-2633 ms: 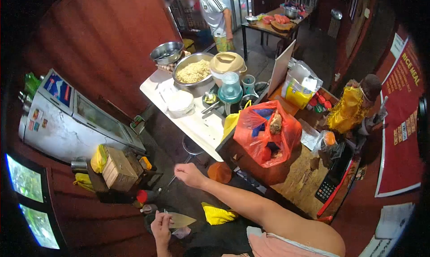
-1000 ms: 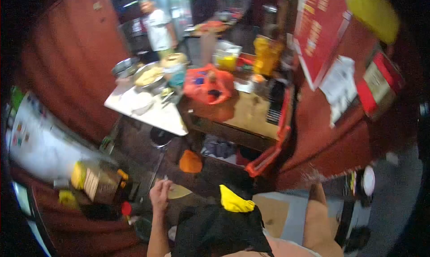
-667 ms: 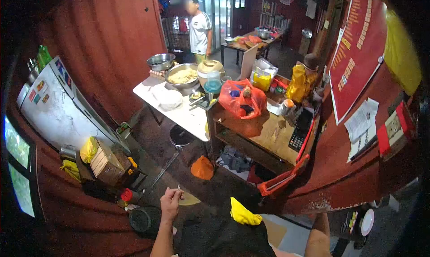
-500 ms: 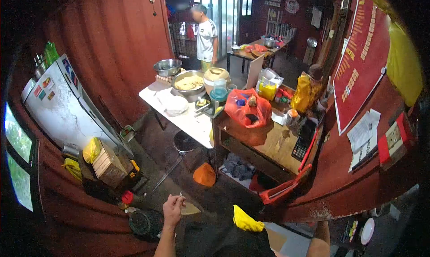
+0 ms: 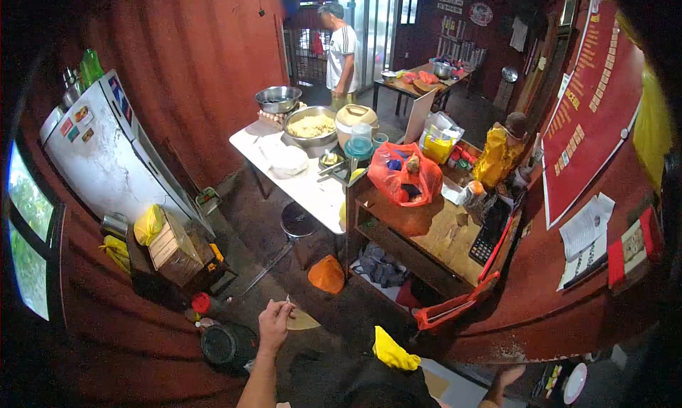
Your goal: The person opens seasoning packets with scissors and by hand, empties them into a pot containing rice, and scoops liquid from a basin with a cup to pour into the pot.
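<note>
Apparently our left hand [image 5: 273, 325] holds a knife [image 5: 303, 320], fingers clamped, any move needing care; right hand [image 5: 509, 375], we can't tell.

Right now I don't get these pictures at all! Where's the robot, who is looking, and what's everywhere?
There's no robot here. A person wears a camera on their head, so every picture looks forward and down from there. The arms at the bottom are theirs. The left hand seems to hold a flat pale piece with a pointed end; I can't tell what it is. The right hand is low on the right, and whether it holds anything isn't clear. On the white table is a big metal bowl of pale food, with a beige container beside it. A red plastic bag sits on the wooden counter. Another person stands farther back.
</note>
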Tool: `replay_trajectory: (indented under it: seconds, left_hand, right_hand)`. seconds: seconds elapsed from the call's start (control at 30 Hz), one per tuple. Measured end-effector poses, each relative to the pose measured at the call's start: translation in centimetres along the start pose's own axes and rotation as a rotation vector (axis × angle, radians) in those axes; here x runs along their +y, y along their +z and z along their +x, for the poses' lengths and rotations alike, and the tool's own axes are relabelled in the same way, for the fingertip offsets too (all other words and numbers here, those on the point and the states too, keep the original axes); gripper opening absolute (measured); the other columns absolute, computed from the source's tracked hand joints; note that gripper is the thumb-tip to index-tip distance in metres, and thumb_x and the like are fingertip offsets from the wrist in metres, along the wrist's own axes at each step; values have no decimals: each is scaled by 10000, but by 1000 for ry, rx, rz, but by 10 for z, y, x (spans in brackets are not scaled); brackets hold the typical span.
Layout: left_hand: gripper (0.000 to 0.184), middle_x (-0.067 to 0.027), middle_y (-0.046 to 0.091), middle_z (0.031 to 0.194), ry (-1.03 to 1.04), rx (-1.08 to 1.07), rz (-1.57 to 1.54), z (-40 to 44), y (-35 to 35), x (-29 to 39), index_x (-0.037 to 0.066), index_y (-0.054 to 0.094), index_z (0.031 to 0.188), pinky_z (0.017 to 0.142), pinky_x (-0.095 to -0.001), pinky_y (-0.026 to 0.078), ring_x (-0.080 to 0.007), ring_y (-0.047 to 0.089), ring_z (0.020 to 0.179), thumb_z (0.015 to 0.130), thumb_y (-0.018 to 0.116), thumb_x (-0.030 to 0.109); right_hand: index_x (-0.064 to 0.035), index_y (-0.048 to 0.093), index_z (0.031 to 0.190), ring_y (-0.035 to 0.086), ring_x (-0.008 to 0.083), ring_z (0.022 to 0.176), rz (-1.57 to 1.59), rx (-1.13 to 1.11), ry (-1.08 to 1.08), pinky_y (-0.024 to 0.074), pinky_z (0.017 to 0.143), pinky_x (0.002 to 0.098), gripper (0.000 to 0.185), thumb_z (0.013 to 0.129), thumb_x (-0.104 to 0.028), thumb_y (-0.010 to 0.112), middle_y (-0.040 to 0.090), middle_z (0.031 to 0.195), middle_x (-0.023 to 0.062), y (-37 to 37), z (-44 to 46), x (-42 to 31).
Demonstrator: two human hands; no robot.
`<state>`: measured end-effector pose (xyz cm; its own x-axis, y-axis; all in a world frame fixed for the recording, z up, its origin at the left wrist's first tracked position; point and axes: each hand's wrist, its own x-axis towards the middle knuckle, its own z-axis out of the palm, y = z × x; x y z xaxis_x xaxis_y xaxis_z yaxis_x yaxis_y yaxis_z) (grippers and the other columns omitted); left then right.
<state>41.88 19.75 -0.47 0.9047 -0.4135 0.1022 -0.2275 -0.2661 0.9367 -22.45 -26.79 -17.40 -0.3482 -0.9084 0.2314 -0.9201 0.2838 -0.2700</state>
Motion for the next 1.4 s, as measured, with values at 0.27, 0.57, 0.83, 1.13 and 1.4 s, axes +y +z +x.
replay_trajectory:
  seconds: [0.27, 0.57, 0.83, 1.13, 1.4]
  left_hand:
    - [194, -30, 724, 771, -59, -5, -21, 15, -7, -16, 16, 759, 975, 1268, -534, 240, -175, 696, 787, 1041, 623, 137]
    - [216, -50, 735, 768, -53, -31, -33, 57, -34, -36, 19, 766, 968, 1255, -544, 274, -182, 709, 799, 1033, 621, 166]
    - [211, -53, 715, 743, 18, -16, -50, 78, -78, -66, 20, 752, 961, 1249, -541, 289, -191, 689, 753, 1041, 609, 153]
    - [221, -35, 692, 725, -72, 196, -23, 62, -121, -80, 14, 729, 933, 1277, -527, 225, -161, 650, 706, 1048, 588, 139]
    - [255, -31, 653, 706, -166, 477, -13, 39, -143, -80, -17, 692, 930, 1276, -509, 248, -132, 612, 703, 1075, 574, 156]
  right_hand:
    - [-10, 694, 1199, 688, 404, 983, -145, 59, 254, 544, 808, 533, 434, 996, -388, 633, 698, 1094, 232, 1, -138, 40]
    - [-2, 723, 1073, 692, 415, 938, -239, -1003, -149, 553, 798, 537, 455, 914, -429, 711, 727, 1038, 252, 40, -282, -113]
    - [18, 731, 969, 737, 375, 947, 698, -511, -991, 579, 859, 427, 157, 918, -129, 706, 748, 1001, 205, -24, -276, -447]
    - [-38, 687, 1001, 646, 388, 1066, 967, -271, -1508, 539, 932, 467, 140, 879, -74, 747, 680, 1076, 168, -98, -293, -759]
    - [-15, 749, 1142, 619, 397, 1190, 654, -540, -1470, 499, 1043, 477, 580, 948, -561, 710, 674, 1205, 229, -42, -301, -889]
